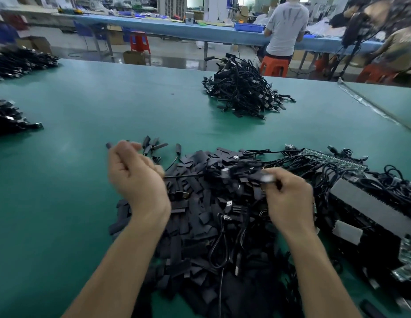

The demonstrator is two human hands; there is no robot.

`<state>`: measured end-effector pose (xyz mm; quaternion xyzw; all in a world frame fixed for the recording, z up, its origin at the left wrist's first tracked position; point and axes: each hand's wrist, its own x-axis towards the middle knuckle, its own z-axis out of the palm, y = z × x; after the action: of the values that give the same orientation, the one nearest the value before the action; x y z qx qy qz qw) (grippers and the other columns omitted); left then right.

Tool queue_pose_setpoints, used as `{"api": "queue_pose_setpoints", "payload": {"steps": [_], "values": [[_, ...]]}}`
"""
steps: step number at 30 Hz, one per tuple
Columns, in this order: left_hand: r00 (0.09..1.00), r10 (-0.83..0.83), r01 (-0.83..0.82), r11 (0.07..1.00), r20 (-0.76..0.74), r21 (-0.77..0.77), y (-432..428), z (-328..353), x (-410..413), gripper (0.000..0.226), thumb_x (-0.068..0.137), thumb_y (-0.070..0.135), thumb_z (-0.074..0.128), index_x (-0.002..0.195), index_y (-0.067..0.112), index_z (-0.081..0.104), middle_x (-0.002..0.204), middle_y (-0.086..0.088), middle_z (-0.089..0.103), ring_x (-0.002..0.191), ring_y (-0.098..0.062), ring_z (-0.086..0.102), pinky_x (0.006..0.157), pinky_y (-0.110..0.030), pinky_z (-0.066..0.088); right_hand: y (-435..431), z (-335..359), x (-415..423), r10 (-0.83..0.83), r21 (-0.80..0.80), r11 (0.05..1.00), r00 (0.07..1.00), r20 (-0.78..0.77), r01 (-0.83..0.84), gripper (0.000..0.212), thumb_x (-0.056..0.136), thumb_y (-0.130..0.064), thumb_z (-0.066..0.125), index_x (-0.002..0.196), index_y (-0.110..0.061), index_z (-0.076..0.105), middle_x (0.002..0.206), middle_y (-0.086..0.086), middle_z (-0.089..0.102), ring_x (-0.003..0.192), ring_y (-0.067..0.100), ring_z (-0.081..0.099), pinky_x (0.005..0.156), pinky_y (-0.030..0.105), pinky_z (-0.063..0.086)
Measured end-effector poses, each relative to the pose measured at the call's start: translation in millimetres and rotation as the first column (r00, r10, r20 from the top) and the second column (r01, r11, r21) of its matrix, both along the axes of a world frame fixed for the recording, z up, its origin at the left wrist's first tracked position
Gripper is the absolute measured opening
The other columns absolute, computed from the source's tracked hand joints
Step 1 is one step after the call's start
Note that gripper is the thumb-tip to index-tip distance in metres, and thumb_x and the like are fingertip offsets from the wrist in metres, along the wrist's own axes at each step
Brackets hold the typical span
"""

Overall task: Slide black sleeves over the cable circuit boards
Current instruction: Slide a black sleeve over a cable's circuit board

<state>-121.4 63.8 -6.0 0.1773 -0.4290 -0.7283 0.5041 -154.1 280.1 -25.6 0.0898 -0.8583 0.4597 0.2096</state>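
Note:
A big heap of flat black sleeves (195, 216) lies on the green table in front of me. My left hand (135, 177) is held above its left edge with fingers curled, and a thin black cable (186, 176) runs from it to the right. My right hand (289, 193) pinches the cable's blurred end, a dark sleeve with a silver plug tip (267, 178). Strips of green circuit boards (335, 158) with attached cables lie at the right. The motion blur hides how far the sleeve sits over the board.
A pile of finished black cables (243, 92) sits mid-table further back. More cable piles (9, 118) lie at the left edge. A black block with grey pads (369, 203) stands at the right. People sit on orange stools (274, 65) behind the table.

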Motion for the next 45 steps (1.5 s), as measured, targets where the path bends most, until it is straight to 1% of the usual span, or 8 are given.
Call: {"api": "queue_pose_setpoints", "payload": {"steps": [6,11,18,23,28,35,41,45], "values": [[0.993,0.115,-0.115,0.993,0.01,0.024,-45.3,-5.9,5.3,0.032,0.107,0.023,0.036,0.079,0.018,0.049,0.049,0.007,0.031,0.045,-0.012,0.024,0.043,-0.025,0.026,14.0,0.7,-5.3,-0.064,0.012,0.998,0.998,0.017,0.063,0.026,0.094,-0.018,0.065,0.068,-0.02,0.064,0.055,-0.015,0.056,0.049,-0.009,0.052,0.044,0.005,0.034],[0.988,-0.143,0.146,0.988,0.055,-0.04,-36.7,-21.2,0.2,0.024,0.108,0.018,0.036,0.093,0.017,0.055,0.057,0.013,0.044,0.049,-0.006,0.038,0.049,-0.02,0.038,2.9,-0.1,1.3,0.176,0.133,0.971,0.968,0.177,-0.201,0.021,0.093,-0.023,0.063,0.098,-0.04,0.074,0.083,-0.015,0.067,0.087,0.012,0.062,0.083,0.04,0.051],[0.885,-0.4,0.447,0.872,0.238,-0.198,-20.4,-27.3,4.9,0.029,0.109,0.018,0.036,0.094,0.021,0.06,0.053,0.009,0.037,0.045,-0.009,0.033,0.054,-0.026,0.049,7.3,6.4,8.4,0.241,0.07,0.95,0.859,0.452,-0.304,0.055,0.091,-0.052,0.034,0.058,-0.033,0.073,0.07,-0.013,0.071,0.078,0.001,0.062,0.098,0.046,0.043],[0.867,-0.448,0.494,0.831,0.219,-0.254,-16.6,-13.0,12.7,0.013,0.099,0.031,0.039,0.092,0.023,0.048,0.054,0.014,0.033,0.044,-0.004,0.023,0.04,-0.016,0.025,13.6,4.1,-0.8,-0.039,0.464,0.866,0.9,0.433,-0.186,0.065,0.09,-0.064,0.05,0.042,-0.021,0.041,0.035,-0.012,0.039,0.041,0.006,0.044,0.088,0.037,0.034],[0.728,-0.519,0.659,0.71,0.448,-0.249,-9.9,-31.4,19.2,0.019,0.105,0.013,0.036,0.087,0.017,0.04,0.058,0.008,0.044,0.046,-0.008,0.033,0.041,-0.019,0.031,9.0,8.1,2.7,-0.106,0.526,0.843,0.926,0.363,-0.11,0.015,0.077,-0.036,0.071,0.076,-0.033,0.056,0.08,-0.015,0.063,0.079,0.008,0.058,0.081,0.034,0.039],[0.693,-0.475,0.697,0.635,0.543,-0.333,0.0,-53.6,19.4,0.009,0.101,0.012,0.056,0.096,0.017,0.061,0.067,0.001,0.066,0.06,-0.017,0.064,0.055,-0.024,0.052,-5.7,-0.4,0.6,-0.182,0.616,0.786,0.93,0.319,-0.057,0.046,0.087,-0.059,0.061,0.128,-0.039,0.057,0.1,-0.011,0.06,0.101,0.016,0.06,0.087,0.038,0.038],[0.688,-0.42,0.691,0.628,0.591,-0.358,4.5,-56.0,17.5,0.017,0.102,0.011,0.052,0.097,0.023,0.062,0.073,0.003,0.07,0.059,-0.015,0.066,0.053,-0.021,0.051,0.8,-8.3,3.1,-0.108,0.357,0.934,0.971,0.215,0.025,0.021,0.086,-0.035,0.075,0.104,-0.024,0.078,0.095,-0.006,0.075,0.095,0.016,0.068,0.093,0.043,0.053],[0.698,-0.354,0.677,0.608,0.622,-0.414,6.6,-56.1,15.8,0.024,0.104,0.011,0.049,0.101,0.033,0.057,0.075,0.006,0.069,0.056,-0.011,0.065,0.051,-0.02,0.051,5.9,-11.1,5.5,-0.086,0.242,0.968,0.994,0.067,0.068,0.016,0.086,-0.024,0.077,0.101,-0.02,0.079,0.094,-0.007,0.076,0.089,0.007,0.068,0.088,0.024,0.051]]}}
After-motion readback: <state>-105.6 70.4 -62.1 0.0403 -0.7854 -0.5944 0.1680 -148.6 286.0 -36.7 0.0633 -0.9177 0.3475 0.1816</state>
